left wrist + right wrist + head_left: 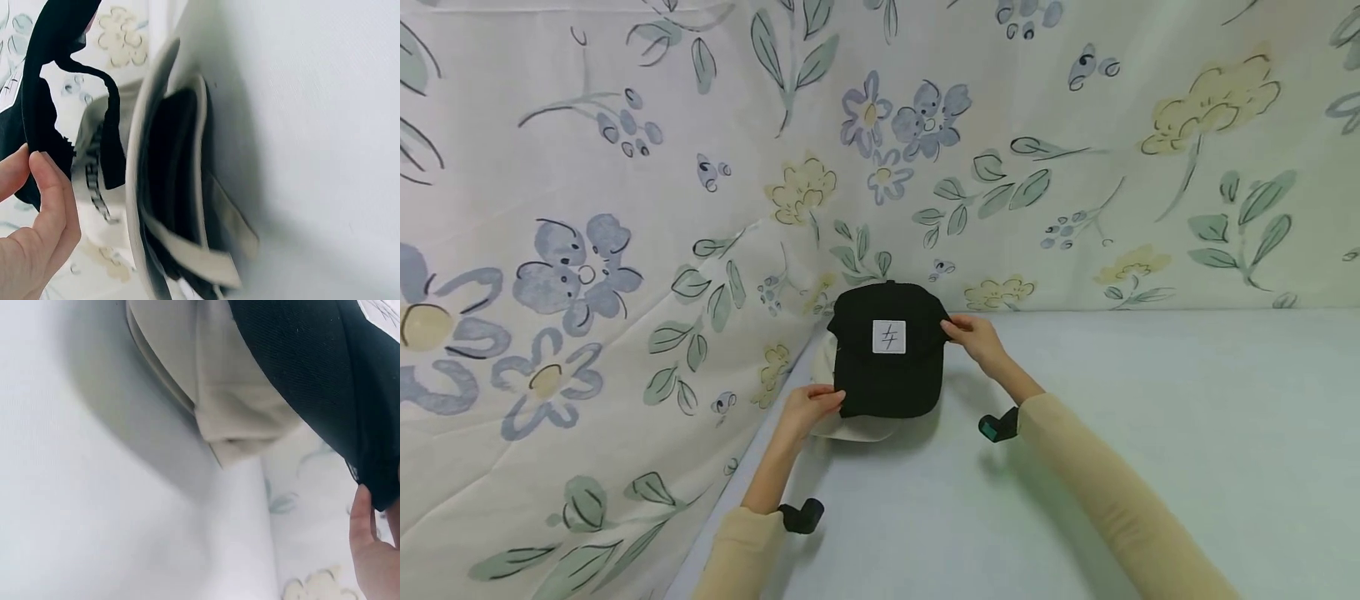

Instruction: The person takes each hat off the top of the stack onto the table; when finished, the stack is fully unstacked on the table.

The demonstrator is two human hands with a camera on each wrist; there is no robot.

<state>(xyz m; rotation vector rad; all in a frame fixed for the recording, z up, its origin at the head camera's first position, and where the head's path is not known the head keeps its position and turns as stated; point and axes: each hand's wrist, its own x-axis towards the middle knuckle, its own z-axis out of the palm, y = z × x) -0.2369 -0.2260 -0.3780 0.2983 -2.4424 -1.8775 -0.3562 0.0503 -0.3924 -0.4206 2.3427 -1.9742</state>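
Observation:
A black cap (889,385) with a white square patch (889,337) hangs above a beige cap (857,428) on the white table. My left hand (811,407) pinches the brim's left edge between thumb and fingers, seen closely too in the left wrist view (44,212). On the opposite side, my right hand (976,337) pinches the black cap's side edge. Beneath, the beige cap (134,187) shows dark lettering and a strap in the left wrist view. In the head view the black cap hides most of it.
A white table surface (1150,433) spreads to the right and front. Floral cloth (625,208) hangs behind and along the left side. Small dark wrist cameras (802,516) sit on both wrists.

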